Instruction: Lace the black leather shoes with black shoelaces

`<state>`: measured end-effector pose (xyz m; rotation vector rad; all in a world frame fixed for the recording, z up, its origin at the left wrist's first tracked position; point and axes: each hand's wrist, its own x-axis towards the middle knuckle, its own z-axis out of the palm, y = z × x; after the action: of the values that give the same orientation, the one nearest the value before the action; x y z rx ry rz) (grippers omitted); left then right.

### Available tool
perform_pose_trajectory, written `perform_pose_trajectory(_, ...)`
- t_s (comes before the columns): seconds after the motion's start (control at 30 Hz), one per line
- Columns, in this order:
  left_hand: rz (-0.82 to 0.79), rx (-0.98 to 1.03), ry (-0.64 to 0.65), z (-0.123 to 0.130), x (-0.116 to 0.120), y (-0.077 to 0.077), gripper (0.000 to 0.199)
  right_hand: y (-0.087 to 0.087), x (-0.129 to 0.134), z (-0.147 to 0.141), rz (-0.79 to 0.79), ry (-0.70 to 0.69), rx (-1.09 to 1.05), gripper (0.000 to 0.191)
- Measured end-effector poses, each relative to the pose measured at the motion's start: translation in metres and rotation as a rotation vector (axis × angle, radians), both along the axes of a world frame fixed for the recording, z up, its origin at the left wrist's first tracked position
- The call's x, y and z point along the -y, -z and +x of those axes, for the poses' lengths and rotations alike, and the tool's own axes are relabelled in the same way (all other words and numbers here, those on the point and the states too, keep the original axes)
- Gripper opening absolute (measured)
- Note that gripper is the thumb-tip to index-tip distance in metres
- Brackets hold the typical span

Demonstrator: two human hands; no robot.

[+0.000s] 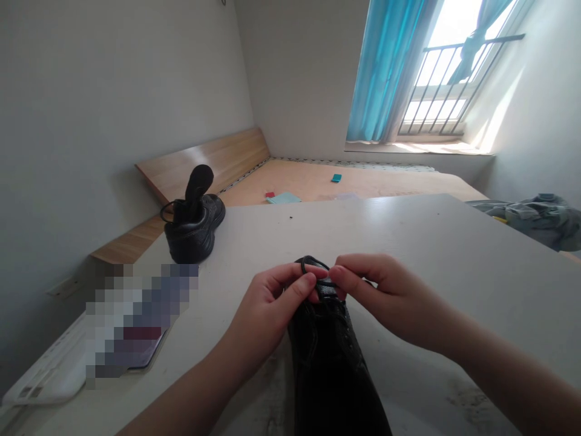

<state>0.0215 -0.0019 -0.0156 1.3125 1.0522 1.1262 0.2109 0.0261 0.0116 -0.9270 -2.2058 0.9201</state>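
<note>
A black shoe lies on the white table in front of me, its toe pointing away. Over its front, a black shoelace makes a small loop between my hands. My left hand pinches the lace between thumb and index finger on the left side. From the right, my right hand pinches at the lace too, thumb and finger pressed together close to the left fingertips. The fingers partly hide the lace and the toe area.
Another black shoe, its tongue standing up, is at the table's far left. A white object and a pixelated flat item lie on the left. Behind the white table is a bed; clothes are at right.
</note>
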Motion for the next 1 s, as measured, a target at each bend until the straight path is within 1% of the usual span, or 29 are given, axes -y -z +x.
perform_pose_trajectory(0.03, -0.014, 0.05, -0.008, -0.001, 0.0, 0.0, 0.02, -0.002, 0.001, 0.0, -0.112, -0.056, -0.012, 0.037)
perform_pose_trajectory(0.07, -0.021, 0.089, -0.012, -0.001, 0.0, 0.0, 0.018, -0.003, 0.002, 0.0, -0.187, -0.093, -0.018, 0.032)
perform_pose_trajectory(0.1, -0.015, 0.114, -0.012, -0.002, 0.001, 0.0, 0.017, -0.003, 0.003, -0.001, -0.225, -0.098, -0.015, 0.028)
perform_pose_trajectory(0.13, 0.002, 0.129, -0.008, -0.002, 0.002, -0.001, 0.016, -0.002, 0.004, -0.002, -0.237, -0.07, -0.006, 0.024)
perform_pose_trajectory(0.23, 0.097, 0.119, 0.028, -0.001, 0.006, -0.002, 0.013, 0.003, 0.006, -0.008, -0.184, 0.128, 0.021, 0.025)
perform_pose_trajectory(0.27, 0.142, 0.103, 0.038, 0.0, 0.007, -0.003, 0.012, 0.004, 0.007, -0.01, -0.173, 0.162, 0.027, 0.026)
perform_pose_trajectory(0.33, 0.219, 0.072, 0.056, 0.0, 0.009, -0.005, 0.014, 0.007, 0.008, -0.013, -0.208, 0.149, 0.012, 0.028)
perform_pose_trajectory(0.43, 0.313, 0.043, 0.076, -0.001, 0.012, -0.007, 0.018, 0.007, 0.008, -0.015, -0.368, 0.054, -0.059, 0.035)
perform_pose_trajectory(0.53, 0.409, -0.034, 0.089, -0.004, 0.013, -0.008, 0.021, 0.008, 0.008, -0.013, -0.536, 0.004, -0.154, 0.038)
perform_pose_trajectory(0.6, 0.479, -0.131, 0.078, -0.006, 0.013, -0.009, 0.019, 0.009, 0.008, -0.01, -0.661, 0.023, -0.222, 0.036)
perform_pose_trajectory(0.7, 0.609, -0.257, 0.04, -0.007, 0.011, -0.012, 0.017, 0.01, 0.009, -0.007, -0.817, 0.136, -0.356, 0.041)
perform_pose_trajectory(0.77, 0.675, -0.298, 0.039, -0.008, 0.009, -0.013, 0.018, 0.009, 0.01, -0.007, -0.819, 0.142, -0.397, 0.041)
perform_pose_trajectory(0.83, 0.721, -0.332, 0.052, -0.008, 0.008, -0.013, 0.016, 0.007, 0.011, -0.009, -0.751, 0.095, -0.384, 0.04)
perform_pose_trajectory(0.9, 0.777, -0.376, 0.06, -0.008, 0.008, -0.013, 0.014, 0.006, 0.011, -0.011, -0.695, 0.08, -0.399, 0.039)
perform_pose_trajectory(1.0, 0.831, -0.427, 0.065, -0.009, 0.009, -0.011, 0.013, 0.005, 0.009, -0.013, -0.669, 0.087, -0.509, 0.029)
